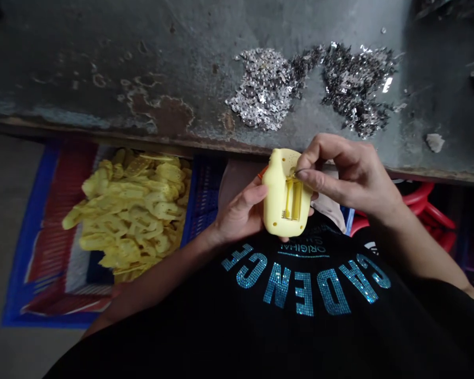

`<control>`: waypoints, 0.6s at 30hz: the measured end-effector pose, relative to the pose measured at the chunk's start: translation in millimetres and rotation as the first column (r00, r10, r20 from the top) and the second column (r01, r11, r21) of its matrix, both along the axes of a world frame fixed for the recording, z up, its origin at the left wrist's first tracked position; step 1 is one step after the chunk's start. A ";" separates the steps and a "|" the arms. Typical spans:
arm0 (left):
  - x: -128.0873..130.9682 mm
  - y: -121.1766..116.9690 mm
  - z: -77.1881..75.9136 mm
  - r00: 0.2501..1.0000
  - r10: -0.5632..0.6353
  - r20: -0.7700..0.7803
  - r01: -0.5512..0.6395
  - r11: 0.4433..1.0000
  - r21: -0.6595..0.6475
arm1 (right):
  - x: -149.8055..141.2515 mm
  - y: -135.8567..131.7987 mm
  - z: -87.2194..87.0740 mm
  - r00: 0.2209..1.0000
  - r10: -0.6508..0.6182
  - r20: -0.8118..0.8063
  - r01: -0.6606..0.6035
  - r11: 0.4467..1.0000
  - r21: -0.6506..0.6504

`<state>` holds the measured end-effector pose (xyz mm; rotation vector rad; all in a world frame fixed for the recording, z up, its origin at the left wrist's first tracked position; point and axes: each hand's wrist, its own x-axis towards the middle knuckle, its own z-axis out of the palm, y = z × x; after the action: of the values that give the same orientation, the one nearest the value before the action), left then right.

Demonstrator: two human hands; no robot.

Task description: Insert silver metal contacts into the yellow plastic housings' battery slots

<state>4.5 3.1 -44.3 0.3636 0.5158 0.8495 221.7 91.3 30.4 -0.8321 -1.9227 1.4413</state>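
A yellow plastic casing [274, 200] with an uncovered battery compartment faces up in front of my chest. My left hand [243, 210] grips it from the left side, thumb along its edge and fingers behind. My right hand [342, 171] pinches a small, thin metal piece [299, 172] between thumb and forefinger, at the top end of the compartment. Its exact shape is mostly hidden by the fingertips. A coil spring shows at the compartment's lower end. Just beyond, on the bench, lie two heaps of small shiny metal pieces, a left heap [264, 87] and a right heap [357, 84].
The worn metal bench [114, 68] runs across the far side, its edge close to my hands. Below left, a blue and red crate [49, 231] holds many yellow plastic parts [138, 210]. Red curved items [428, 210] sit under the bench at right. A whitish lump [435, 142] lies near the edge.
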 end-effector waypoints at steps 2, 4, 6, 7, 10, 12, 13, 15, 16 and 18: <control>1.4 -0.4 0.5 1.000 -0.007 -0.001 0.007 1.000 0.011 | 0.9 -1.0 -1.5 0.999 -0.017 0.043 0.014 0.997 0.080; 2.6 -1.2 1.0 1.000 -0.012 0.006 0.012 1.000 0.021 | 3.2 -1.7 -3.9 0.996 -0.026 0.087 0.013 0.989 0.146; 3.6 -2.0 1.8 1.000 -0.016 0.018 0.016 1.000 0.026 | 5.8 -2.0 -5.5 0.992 -0.027 0.122 0.001 0.978 0.209; 4.1 -2.4 2.5 1.000 -0.014 0.021 0.013 1.000 0.025 | 7.1 -2.1 -5.6 0.989 -0.029 0.142 -0.007 0.970 0.245; 5.6 -3.3 4.8 1.000 -0.001 0.019 0.001 1.000 0.017 | 10.1 -3.0 -3.3 0.978 -0.033 0.207 -0.047 0.929 0.368; 6.6 -3.8 6.3 1.000 0.020 0.005 -0.020 1.000 0.020 | 10.6 -5.0 -0.6 0.964 -0.053 0.260 -0.071 0.893 0.445; 7.1 -4.0 6.9 0.999 0.033 -0.005 -0.033 0.999 0.025 | 10.3 -6.6 0.7 0.953 -0.072 0.296 -0.082 0.875 0.477; 7.9 -4.7 7.4 0.998 0.059 -0.031 -0.058 0.998 0.029 | 9.0 -10.8 2.4 0.922 -0.133 0.364 -0.097 0.830 0.549; 8.2 -5.1 7.4 0.997 0.068 -0.042 -0.067 0.997 0.027 | 8.3 -13.4 2.7 0.908 -0.165 0.384 -0.103 0.803 0.587; 8.3 -5.9 6.7 0.995 0.073 -0.061 -0.072 0.997 0.019 | 7.7 -18.8 2.4 0.892 -0.218 0.396 -0.094 0.767 0.635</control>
<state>12.7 -2.7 -37.6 0.3887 0.5819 0.9156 229.5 72.6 32.8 -0.9200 -2.4787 0.4574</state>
